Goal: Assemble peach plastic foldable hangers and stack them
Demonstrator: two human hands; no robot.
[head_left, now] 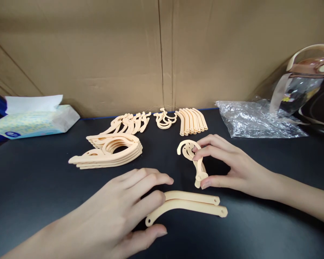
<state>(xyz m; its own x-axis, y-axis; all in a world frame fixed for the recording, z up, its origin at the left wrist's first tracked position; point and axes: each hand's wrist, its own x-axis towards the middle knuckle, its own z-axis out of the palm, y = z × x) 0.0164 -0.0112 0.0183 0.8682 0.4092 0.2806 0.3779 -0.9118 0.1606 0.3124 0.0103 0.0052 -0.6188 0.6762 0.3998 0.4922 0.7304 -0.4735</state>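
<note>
Black tabletop [43,172]: cardboard [97,54] behind.
Folded stack [108,160]: nested, probably to save room.
Left hand [118,205]: spread wide around two curved bars [191,205], perhaps aligning them (contact hard to tell).
Right hand [240,165]: fingers and thumb gripping hooked piece [202,176], likely for control.

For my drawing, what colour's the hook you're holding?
The hook is pale peach; see head view.

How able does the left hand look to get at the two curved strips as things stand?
Yes, most likely. The left hand is open at the left end of the two curved strips, with nothing visible in between. The right hand is farther back, holding the hook piece, clear of them.
</note>
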